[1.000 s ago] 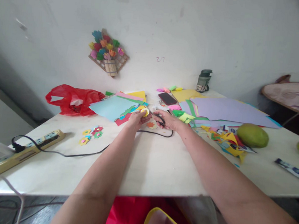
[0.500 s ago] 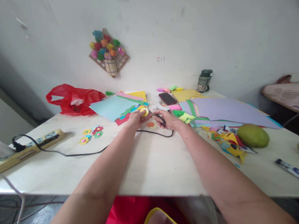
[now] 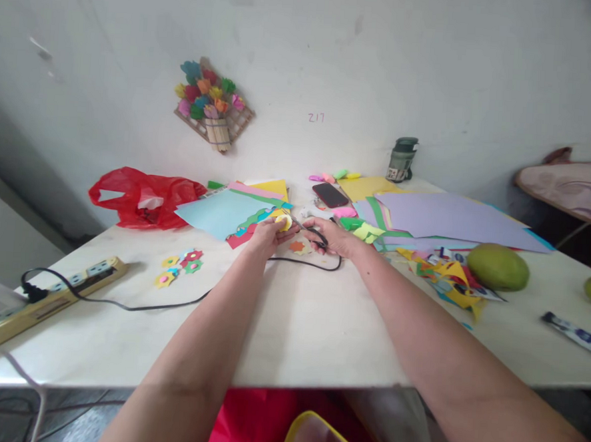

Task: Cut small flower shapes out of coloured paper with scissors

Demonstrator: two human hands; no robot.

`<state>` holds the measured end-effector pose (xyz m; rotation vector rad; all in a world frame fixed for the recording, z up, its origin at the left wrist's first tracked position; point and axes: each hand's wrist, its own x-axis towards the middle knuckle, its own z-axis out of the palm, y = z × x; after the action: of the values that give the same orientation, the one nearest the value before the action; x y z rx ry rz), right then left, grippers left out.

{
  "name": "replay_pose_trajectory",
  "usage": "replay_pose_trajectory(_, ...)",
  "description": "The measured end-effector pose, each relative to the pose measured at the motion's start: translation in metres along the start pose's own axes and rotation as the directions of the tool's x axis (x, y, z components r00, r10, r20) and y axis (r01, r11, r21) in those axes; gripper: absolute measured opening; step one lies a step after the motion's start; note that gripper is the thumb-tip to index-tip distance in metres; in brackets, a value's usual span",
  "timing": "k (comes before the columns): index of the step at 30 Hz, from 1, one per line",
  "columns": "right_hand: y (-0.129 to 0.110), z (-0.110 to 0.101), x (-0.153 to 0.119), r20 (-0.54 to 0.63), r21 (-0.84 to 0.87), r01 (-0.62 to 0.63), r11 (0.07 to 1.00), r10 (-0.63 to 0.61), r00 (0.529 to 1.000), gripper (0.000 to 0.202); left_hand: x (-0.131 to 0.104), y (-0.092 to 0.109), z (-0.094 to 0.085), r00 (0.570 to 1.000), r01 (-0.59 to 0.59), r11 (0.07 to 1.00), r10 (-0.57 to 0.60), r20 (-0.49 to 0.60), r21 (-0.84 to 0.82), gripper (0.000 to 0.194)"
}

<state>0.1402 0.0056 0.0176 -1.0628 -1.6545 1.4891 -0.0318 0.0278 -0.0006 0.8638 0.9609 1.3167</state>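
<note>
The yellow-and-white paper piece (image 3: 284, 223) is located above the middle of the white table (image 3: 319, 329), between the two hands. The left hand (image 3: 273, 235) clamps this piece between thumb and fingers. The right hand (image 3: 330, 238) grips the scissors (image 3: 317, 235) by the black handles, blades directed toward the piece; blade opening cannot be determined. An orange flower cutout (image 3: 298, 246) lies on the table below the hands in the view, near the black cable (image 3: 305, 262). Behind the left hand are colored paper strips (image 3: 249, 227) and a light blue sheet (image 3: 216, 213); a red plastic bag (image 3: 146, 200) is positioned at their left. The phone (image 3: 330, 195) lies beyond the right hand. Purple sheets (image 3: 446, 215) and paper scraps (image 3: 449, 277) occupy the right side, the scraps beside a green fruit (image 3: 497, 267). Finished paper flowers (image 3: 180, 267) lie left of the left forearm.
</note>
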Motion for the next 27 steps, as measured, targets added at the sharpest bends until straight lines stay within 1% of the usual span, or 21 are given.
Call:
replay_pose_trajectory(5,-0.001,-0.002,-0.002,-0.014,-0.104,-0.006,0.995,0.004,1.000,0.024,-0.002,0.000,0.003,1.000,0.025,0.999,-0.025,0.010,0.020,0.005)
replay_pose_trajectory(8,0.002,-0.004,0.000,-0.012,-0.130,0.010,0.991,-0.012,1.000,0.028,-0.003,0.001,0.005,0.999,0.034,0.999,-0.035,0.006,0.024,0.009)
replay_pose_trajectory(11,0.006,-0.006,0.004,-0.013,-0.106,0.017,0.994,-0.019,1.000,0.030,-0.005,0.001,0.005,0.999,0.033,0.999,-0.034,0.012,0.034,0.013)
replay_pose_trajectory(17,0.012,-0.007,0.009,0.002,-0.023,0.073,0.997,-0.073,0.997,0.025,-0.002,0.000,0.002,0.999,0.012,1.000,-0.013,0.031,0.025,0.006)
replay_pose_trajectory(27,0.007,-0.005,0.006,-0.003,-0.062,0.073,0.995,-0.073,0.997,0.023,0.002,-0.002,-0.002,0.999,0.005,1.000,-0.006,0.034,0.018,0.006)
